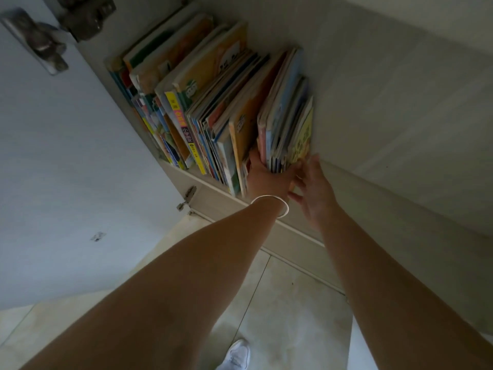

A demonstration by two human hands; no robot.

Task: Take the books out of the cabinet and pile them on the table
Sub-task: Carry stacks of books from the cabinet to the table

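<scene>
The cabinet (213, 201) is open, its pale door (66, 156) swung out toward nine o'clock, with a metal hinge (186, 200) at the lower front corner and a dark metal fitting (40, 41) up at eleven o'clock. A plain side panel (386, 116) closes the shelf off at three o'clock, and the last book stands just beside it. Below, at six o'clock, lie pale floor tiles (280, 303) and a white shoe (236, 353).

The books (213, 102) fill the shelf in a tight upright row, spines and lower edges facing out, their long axes running from the shelf front up toward twelve o'clock, all tilted a little toward one o'clock. Each crowds the next (little room between them). A yellow-spined book (181, 129) stands toward the nine o'clock end.

The left hand (266, 177), with a silver bangle (274, 206) on the wrist, is pushed into a gap in the row; its fingers go in between the covers, out of sight, and curl around the near side of a small clump of thin books (285, 124) at the three o'clock end. The right hand (314, 188) sits at the other side of that clump, fingers loosely spread, the tips touching the lower edge of the outermost yellow-green cover (304, 137). Whether it grips I cannot tell. The clump is on the shelf, between the two hands.
</scene>
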